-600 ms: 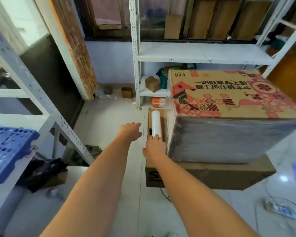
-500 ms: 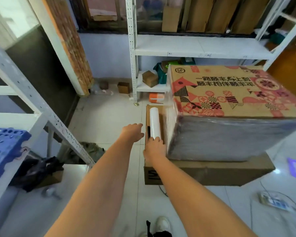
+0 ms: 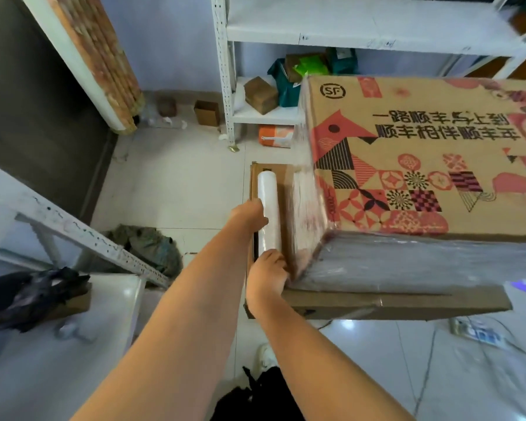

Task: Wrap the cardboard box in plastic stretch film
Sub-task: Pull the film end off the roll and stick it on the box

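Note:
A large printed cardboard box (image 3: 422, 165) with red patterns on top sits on a plain flat carton (image 3: 392, 302). Clear stretch film covers its left and near sides. A white roll of stretch film (image 3: 268, 202) lies along the flat carton just left of the printed box, with film running from it onto the box's left face. My left hand (image 3: 249, 215) grips the roll from the left at about its middle. My right hand (image 3: 268, 273) holds the roll's near end, beside the box's near left corner.
A white metal shelving unit (image 3: 225, 86) with small boxes and green bags stands behind. A slanted white rack (image 3: 82, 232) crosses at left, with dark cloth (image 3: 28, 296) below it. A power strip and cable (image 3: 474, 332) lie on the tiled floor at right. My shoe (image 3: 266, 357) is near the carton.
My left hand moved right from the open air and took hold of the roll's middle. The view tilted further down and closer; my right hand stayed at the roll's near end.

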`<action>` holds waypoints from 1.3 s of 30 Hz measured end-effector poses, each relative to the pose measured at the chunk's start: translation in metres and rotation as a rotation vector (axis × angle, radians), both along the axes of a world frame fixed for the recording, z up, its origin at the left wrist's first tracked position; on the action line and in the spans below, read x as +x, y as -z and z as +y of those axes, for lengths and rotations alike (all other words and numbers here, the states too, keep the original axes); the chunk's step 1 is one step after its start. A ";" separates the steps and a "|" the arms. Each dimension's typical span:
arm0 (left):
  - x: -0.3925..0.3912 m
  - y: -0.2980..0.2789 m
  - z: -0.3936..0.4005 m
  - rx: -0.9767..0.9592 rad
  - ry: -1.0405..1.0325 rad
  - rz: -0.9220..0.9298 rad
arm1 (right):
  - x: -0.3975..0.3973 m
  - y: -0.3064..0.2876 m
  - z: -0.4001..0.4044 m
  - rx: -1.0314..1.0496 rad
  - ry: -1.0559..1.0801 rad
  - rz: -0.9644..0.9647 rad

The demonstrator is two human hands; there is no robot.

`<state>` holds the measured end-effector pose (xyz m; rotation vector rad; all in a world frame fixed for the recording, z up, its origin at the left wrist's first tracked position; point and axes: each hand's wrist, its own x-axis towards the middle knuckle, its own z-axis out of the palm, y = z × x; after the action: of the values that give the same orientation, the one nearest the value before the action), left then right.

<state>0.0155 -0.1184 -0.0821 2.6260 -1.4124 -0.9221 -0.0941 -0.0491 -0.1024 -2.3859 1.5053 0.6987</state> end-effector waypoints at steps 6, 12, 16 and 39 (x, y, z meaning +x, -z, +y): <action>0.004 0.012 -0.032 0.006 -0.066 0.021 | 0.005 0.014 -0.003 0.030 0.038 0.058; 0.008 0.025 -0.043 -0.021 -0.201 0.147 | 0.007 0.016 -0.007 0.015 0.104 0.069; 0.004 0.027 -0.051 -0.032 -0.314 0.186 | 0.009 0.015 -0.007 0.010 0.100 0.081; 0.013 0.013 -0.049 -0.159 -0.250 0.224 | 0.014 -0.010 0.001 -0.026 0.100 0.065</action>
<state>0.0289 -0.1675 -0.0947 2.4213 -1.0335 -0.9894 -0.0799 -0.0483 -0.0925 -2.3083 1.6572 0.7454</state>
